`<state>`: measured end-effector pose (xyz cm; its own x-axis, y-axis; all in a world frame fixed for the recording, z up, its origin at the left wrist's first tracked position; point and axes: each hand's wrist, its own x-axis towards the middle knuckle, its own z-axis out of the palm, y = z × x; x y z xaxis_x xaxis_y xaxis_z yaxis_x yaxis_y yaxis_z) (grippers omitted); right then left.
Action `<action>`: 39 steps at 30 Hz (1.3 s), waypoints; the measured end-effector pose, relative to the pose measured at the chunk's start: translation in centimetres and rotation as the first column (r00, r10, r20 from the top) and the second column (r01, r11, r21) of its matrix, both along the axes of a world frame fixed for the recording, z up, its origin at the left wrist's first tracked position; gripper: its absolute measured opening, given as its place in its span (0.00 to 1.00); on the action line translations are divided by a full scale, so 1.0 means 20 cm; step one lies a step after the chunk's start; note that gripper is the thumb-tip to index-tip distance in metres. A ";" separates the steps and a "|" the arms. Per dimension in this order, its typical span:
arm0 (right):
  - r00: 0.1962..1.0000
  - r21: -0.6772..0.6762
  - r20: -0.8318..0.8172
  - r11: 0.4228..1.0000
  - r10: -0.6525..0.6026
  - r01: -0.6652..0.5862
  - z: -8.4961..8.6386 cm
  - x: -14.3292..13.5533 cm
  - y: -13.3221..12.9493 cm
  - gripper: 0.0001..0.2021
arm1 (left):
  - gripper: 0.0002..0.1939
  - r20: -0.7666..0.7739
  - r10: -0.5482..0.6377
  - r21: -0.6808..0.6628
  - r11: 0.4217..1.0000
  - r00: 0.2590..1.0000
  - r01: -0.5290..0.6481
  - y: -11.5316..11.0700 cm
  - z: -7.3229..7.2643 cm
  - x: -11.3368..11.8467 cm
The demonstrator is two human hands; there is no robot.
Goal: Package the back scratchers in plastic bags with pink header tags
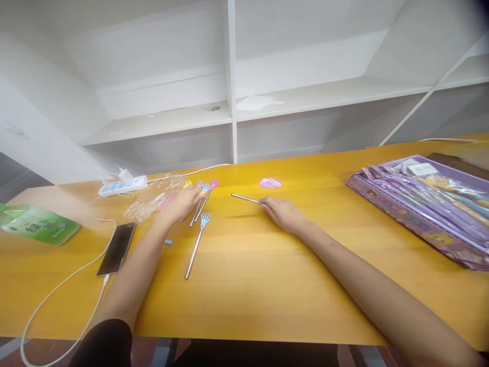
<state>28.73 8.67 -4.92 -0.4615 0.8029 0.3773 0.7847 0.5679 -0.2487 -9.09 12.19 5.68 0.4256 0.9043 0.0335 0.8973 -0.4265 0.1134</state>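
My right hand [283,214] is closed round one end of a thin metal rod [245,198], whose other end points left above the table. My left hand [183,203] is over a group of small hand-shaped scratchers with metal rods; its fingers are bent, and what they hold is hidden. A pink scratcher head [214,184] and a yellow one [187,183] show beyond my left fingers. Nearer to me lies a blue scratcher [205,219] with its metal rod. A small blue piece [168,242] lies beside my left forearm. Pink cards [270,182] lie behind my right hand.
On the left are a green bottle [42,224], a phone [117,248] with a white cable, a power strip [123,186] and clear plastic wrappers [143,204]. A purple box [405,214] of packaged items stands at the right. White shelves [305,99] rise behind the table.
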 end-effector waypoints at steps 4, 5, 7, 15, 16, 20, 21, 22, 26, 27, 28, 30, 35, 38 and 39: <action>1.000 0.070 -0.001 0.997 -0.021 0.021 0.00 0.04 0.00 0.19 | 0.17 0.054 -0.149 -0.001 0.989 0.987 0.150 -0.06 -0.03 0.13; 1.000 0.085 0.013 0.996 -0.010 0.009 0.00 0.05 0.00 0.19 | 0.16 0.037 -0.193 0.007 0.981 0.981 0.192 -0.07 -0.04 0.15; 0.999 0.112 0.047 0.993 0.022 -0.027 0.00 0.05 -0.01 0.19 | 0.15 0.002 -0.278 0.022 0.960 0.960 0.278 -0.09 -0.05 0.17; 0.992 0.179 0.108 0.980 0.066 -0.084 0.01 0.02 -0.03 0.20 | 0.16 -0.043 -0.300 0.046 0.952 0.953 0.302 -0.16 0.01 0.21; 0.992 0.177 0.109 0.980 0.067 -0.086 0.01 0.02 -0.03 0.20 | 0.16 -0.041 -0.294 0.043 0.954 0.955 0.296 -0.17 0.02 0.22; 0.990 0.176 0.116 0.980 0.075 -0.094 0.02 0.02 -0.03 0.20 | 0.16 -0.072 -0.277 0.051 0.958 0.958 0.281 -0.19 0.05 0.23; 0.990 0.180 0.120 0.979 0.079 -0.100 0.02 0.02 -0.04 0.20 | 0.17 -0.090 -0.278 0.053 0.958 0.956 0.283 -0.20 0.05 0.23; 0.989 0.185 0.122 0.977 0.083 -0.105 0.02 0.02 -0.04 0.20 | 0.17 -0.107 -0.280 0.057 0.956 0.954 0.287 -0.20 0.06 0.24; 0.990 0.199 0.120 0.975 0.080 -0.103 0.03 0.02 -0.05 0.19 | 0.17 -0.168 -0.278 0.083 0.952 0.946 0.294 -0.21 0.06 0.24; 0.989 0.207 0.121 0.973 0.080 -0.104 0.04 0.02 -0.05 0.19 | 0.16 -0.181 -0.272 0.094 0.952 0.945 0.292 -0.22 0.05 0.24; 0.989 0.217 0.124 0.970 0.082 -0.108 0.04 0.02 -0.06 0.18 | 0.16 -0.191 -0.269 0.104 0.951 0.944 0.292 -0.22 0.04 0.24; 0.988 0.239 0.129 0.964 0.089 -0.118 0.05 0.02 -0.06 0.17 | 0.16 -0.204 -0.265 0.116 0.949 0.942 0.292 -0.22 0.03 0.24; 0.986 0.272 0.130 0.953 0.105 -0.137 0.06 0.03 -0.08 0.16 | 0.18 -0.162 -0.285 0.102 0.947 0.945 0.304 -0.23 0.02 0.25; 0.983 0.307 0.128 0.938 0.128 -0.162 0.07 0.04 -0.09 0.16 | 0.19 -0.071 -0.340 0.088 0.934 0.938 0.345 -0.23 0.03 0.25; 0.982 0.314 0.130 0.934 0.137 -0.172 0.08 0.04 -0.09 0.15 | 0.19 -0.039 -0.354 0.086 0.930 0.934 0.356 -0.24 0.04 0.25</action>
<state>29.51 6.79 -3.41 -0.6210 0.5612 0.5472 0.6921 0.7202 0.0468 -4.15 7.43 6.46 0.7201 0.6875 0.0941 0.6871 -0.7254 0.0416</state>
